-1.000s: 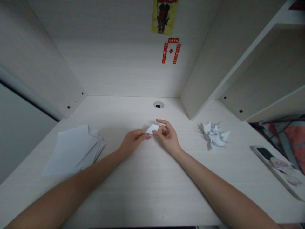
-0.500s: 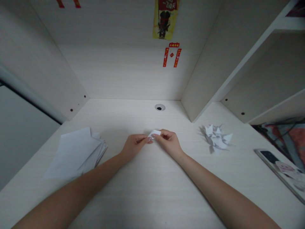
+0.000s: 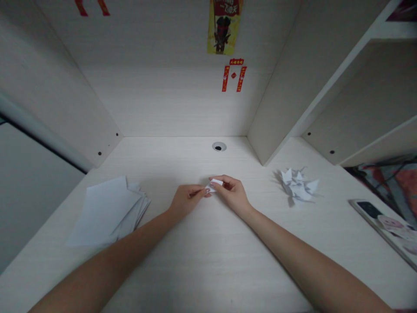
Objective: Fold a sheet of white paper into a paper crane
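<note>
Pale wood-grain covers the desk [image 3: 208,261] under both hands, and the same material makes the back panel [image 3: 169,100] beyond them. To the left of the left hand, well apart from it, lies a loose stack of white sheets [image 3: 104,211], fanned a little at its right edge. Far to the right of the right hand, at the edge of the view, a flat device [image 3: 387,224] with a cartoon picture lies on the desk. Between this device and the right hand, clearly apart from the hand, sits a small heap of folded white paper pieces [image 3: 298,188] with pointed tips. The left hand [image 3: 185,201] and the right hand [image 3: 233,193] meet in the middle of the desk, with both forearms stretched forward. High beyond the hands a yellow poster [image 3: 223,26] hangs on the back panel, and just under it there are 2 red strips [image 3: 225,78]. Straight beyond the right hand, a round cable hole [image 3: 219,146] is in the desk. The small white folded paper [image 3: 215,184] is between the 2 hands: each hand is closed on it in a pinch with thumb and fingertips, the left one at its left end and the right one over its right part, so most of it is hidden.
</note>
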`<act>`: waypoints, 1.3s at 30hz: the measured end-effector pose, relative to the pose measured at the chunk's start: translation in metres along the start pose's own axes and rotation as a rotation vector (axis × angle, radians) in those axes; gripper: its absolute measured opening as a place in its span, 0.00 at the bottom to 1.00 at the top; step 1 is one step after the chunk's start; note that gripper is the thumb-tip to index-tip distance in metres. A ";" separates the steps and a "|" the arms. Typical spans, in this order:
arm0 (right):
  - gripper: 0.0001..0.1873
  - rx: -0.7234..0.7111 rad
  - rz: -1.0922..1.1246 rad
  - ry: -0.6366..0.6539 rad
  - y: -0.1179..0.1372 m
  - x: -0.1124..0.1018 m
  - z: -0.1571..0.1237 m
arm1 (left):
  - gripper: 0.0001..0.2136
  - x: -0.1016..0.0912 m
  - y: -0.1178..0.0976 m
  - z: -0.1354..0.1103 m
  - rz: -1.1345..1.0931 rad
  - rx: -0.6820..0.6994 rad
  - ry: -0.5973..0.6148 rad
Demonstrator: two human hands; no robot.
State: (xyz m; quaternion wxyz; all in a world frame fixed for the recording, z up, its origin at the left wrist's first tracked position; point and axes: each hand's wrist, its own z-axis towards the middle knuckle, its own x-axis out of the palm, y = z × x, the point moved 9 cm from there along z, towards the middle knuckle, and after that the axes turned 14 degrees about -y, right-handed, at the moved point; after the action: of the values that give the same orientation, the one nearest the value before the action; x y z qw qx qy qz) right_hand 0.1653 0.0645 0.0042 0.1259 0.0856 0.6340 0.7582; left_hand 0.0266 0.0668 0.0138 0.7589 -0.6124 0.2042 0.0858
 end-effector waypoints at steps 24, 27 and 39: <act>0.13 -0.022 -0.024 -0.006 0.001 0.003 0.007 | 0.15 -0.007 0.015 0.007 -0.069 -0.090 -0.051; 0.15 -0.102 -0.091 0.003 0.004 0.003 0.005 | 0.15 -0.006 0.012 0.006 -0.055 -0.072 -0.034; 0.16 -0.263 -0.307 0.055 0.017 0.005 0.002 | 0.17 -0.001 0.001 0.007 0.115 -0.018 0.020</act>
State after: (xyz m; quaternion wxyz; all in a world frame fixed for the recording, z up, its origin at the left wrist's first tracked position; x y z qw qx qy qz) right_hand 0.1600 0.0650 0.0208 0.2327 -0.0498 0.5382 0.8085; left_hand 0.0265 0.0737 0.0147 0.7452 -0.6071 0.2458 0.1248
